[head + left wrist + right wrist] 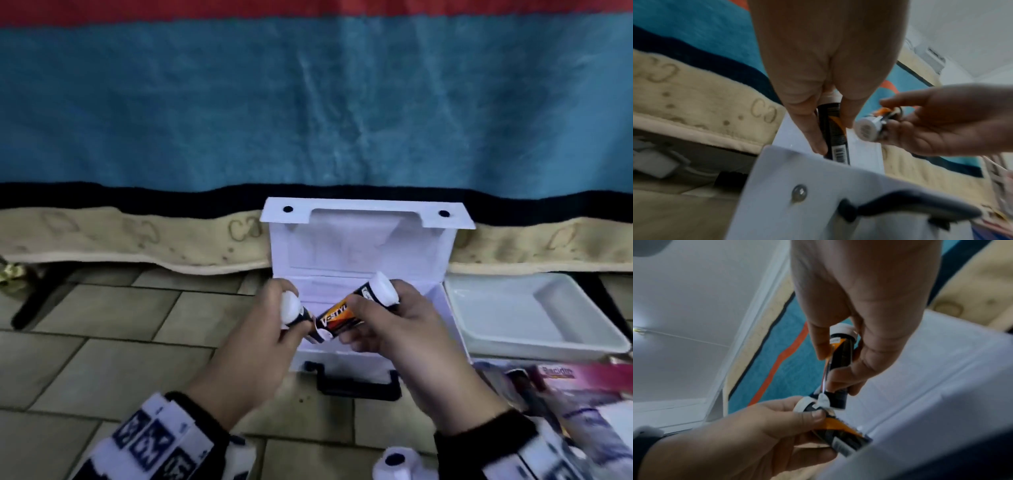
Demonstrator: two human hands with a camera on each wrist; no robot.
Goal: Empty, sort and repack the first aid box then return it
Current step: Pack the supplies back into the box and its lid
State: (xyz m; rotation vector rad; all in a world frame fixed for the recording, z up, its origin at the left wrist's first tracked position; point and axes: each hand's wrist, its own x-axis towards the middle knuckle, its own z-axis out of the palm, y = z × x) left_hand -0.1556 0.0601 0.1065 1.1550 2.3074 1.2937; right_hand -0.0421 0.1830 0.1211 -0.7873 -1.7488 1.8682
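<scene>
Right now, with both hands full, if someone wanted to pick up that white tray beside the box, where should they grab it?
Probably by the near long rim of the white tray, coming from above on the person's side. The tray lies flat on the floor, open side up, and its raised lip gives fingers something to hook under. The first aid box crowds its left edge, and the far rim sits close under the bedding.

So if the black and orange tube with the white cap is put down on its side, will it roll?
Probably: the black and orange tube looks round and smooth. Its stiff body shows no dent under the right hand. It seems light.
</scene>
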